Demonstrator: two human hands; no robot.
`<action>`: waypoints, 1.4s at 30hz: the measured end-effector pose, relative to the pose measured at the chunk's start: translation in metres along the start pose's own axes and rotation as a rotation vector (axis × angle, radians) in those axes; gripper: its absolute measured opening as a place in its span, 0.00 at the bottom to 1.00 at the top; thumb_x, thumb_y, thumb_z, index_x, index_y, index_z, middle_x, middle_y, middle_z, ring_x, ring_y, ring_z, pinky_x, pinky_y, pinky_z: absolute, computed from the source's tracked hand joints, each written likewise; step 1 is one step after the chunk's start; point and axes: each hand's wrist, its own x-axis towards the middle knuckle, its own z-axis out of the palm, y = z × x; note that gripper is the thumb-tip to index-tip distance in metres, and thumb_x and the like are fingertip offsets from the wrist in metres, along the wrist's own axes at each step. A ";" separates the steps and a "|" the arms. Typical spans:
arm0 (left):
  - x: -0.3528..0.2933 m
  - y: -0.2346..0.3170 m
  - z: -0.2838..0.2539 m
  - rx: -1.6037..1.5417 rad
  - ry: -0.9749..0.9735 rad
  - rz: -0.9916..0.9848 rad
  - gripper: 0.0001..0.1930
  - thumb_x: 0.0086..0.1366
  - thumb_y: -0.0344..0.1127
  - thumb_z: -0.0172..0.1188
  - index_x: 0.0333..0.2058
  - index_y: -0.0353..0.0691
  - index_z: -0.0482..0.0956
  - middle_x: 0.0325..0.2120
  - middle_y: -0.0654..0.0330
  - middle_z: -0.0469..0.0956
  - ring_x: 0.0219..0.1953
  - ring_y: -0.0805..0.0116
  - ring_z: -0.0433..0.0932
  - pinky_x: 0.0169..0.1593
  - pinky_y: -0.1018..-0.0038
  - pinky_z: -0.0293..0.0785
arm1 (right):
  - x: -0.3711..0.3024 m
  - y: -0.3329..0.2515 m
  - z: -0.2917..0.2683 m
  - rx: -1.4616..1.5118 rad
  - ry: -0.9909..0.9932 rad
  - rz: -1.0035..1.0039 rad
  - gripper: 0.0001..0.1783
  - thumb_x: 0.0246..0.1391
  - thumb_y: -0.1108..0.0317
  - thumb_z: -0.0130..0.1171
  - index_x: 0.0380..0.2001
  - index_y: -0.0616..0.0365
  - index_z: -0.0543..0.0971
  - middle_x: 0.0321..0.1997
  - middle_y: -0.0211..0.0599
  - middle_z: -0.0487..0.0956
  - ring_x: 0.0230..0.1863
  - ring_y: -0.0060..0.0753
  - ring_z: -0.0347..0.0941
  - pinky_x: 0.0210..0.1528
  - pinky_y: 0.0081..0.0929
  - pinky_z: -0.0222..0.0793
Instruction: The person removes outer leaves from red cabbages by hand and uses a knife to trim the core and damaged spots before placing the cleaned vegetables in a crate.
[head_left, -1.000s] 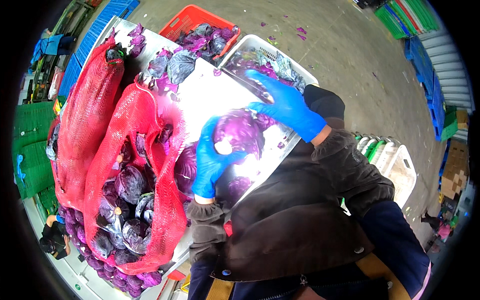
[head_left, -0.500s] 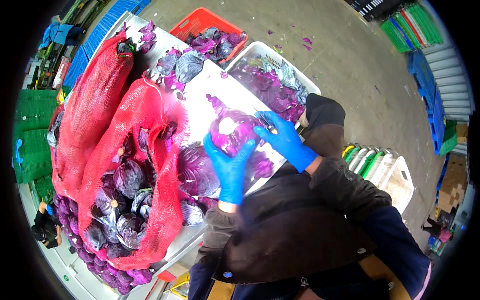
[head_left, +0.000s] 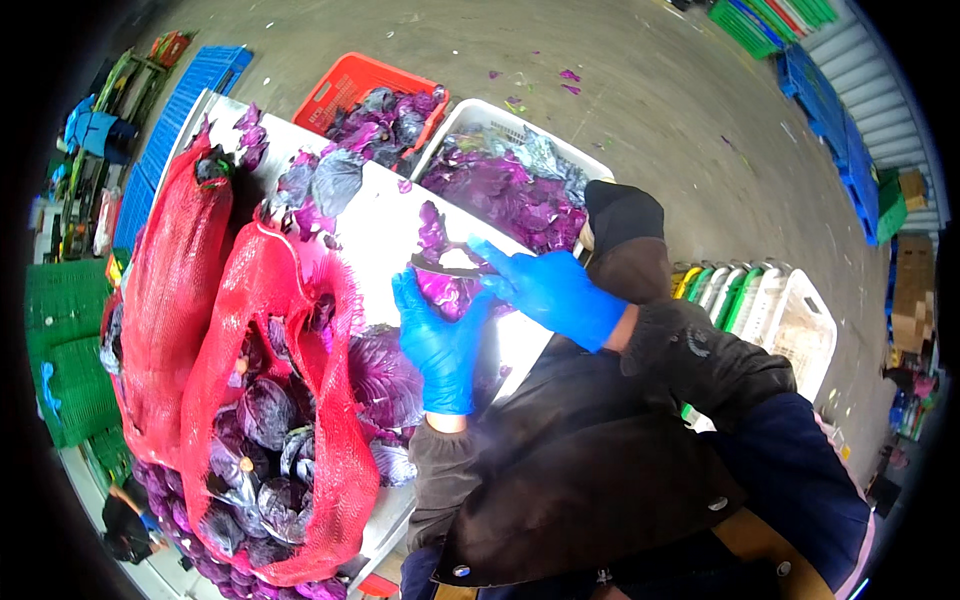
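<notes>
Clasping a purple cabbage (head_left: 446, 291) in the left hand (head_left: 437, 345) near the centre of the frame. Gripping a knife (head_left: 440, 269) in the right hand (head_left: 562, 292), holding it over the cabbage.

Grey floor (head_left: 665, 125) with scattered scraps (head_left: 571, 88); at upper right a pale ribbed wall (head_left: 882, 98), blue pallets (head_left: 828, 128) standing before it, brown boxes (head_left: 911, 285) lower down; at far left, stacked green crates (head_left: 75, 345); strong light glares white on the table (head_left: 383, 225)
</notes>
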 end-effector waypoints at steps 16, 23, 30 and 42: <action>-0.027 0.000 -0.007 0.034 -0.089 0.219 0.54 0.47 0.41 0.81 0.69 0.35 0.58 0.70 0.43 0.58 0.71 0.52 0.59 0.71 0.59 0.57 | 0.064 0.040 -0.004 0.215 -0.026 0.147 0.29 0.66 0.43 0.46 0.39 0.59 0.82 0.31 0.56 0.80 0.36 0.61 0.79 0.37 0.52 0.72; -0.034 -0.030 -0.021 -0.314 -0.112 0.024 0.54 0.46 0.31 0.80 0.70 0.37 0.56 0.68 0.50 0.59 0.70 0.55 0.59 0.72 0.60 0.55 | 0.075 0.054 0.023 0.619 -0.080 0.409 0.30 0.59 0.39 0.58 0.41 0.59 0.82 0.37 0.53 0.81 0.39 0.55 0.79 0.42 0.44 0.72; -0.025 -0.039 -0.026 -0.421 -0.103 -0.124 0.50 0.48 0.22 0.77 0.69 0.38 0.59 0.64 0.53 0.64 0.64 0.61 0.66 0.68 0.63 0.62 | 0.040 0.008 0.006 0.473 0.013 0.342 0.33 0.53 0.47 0.70 0.59 0.49 0.77 0.43 0.43 0.82 0.42 0.34 0.79 0.46 0.31 0.75; -0.010 -0.033 -0.029 -0.506 -0.164 -0.164 0.50 0.45 0.26 0.79 0.67 0.35 0.62 0.62 0.54 0.68 0.62 0.63 0.67 0.68 0.65 0.63 | 0.057 0.018 -0.002 0.553 -0.343 -0.087 0.26 0.52 0.58 0.72 0.55 0.50 0.81 0.49 0.35 0.84 0.42 0.30 0.80 0.45 0.29 0.75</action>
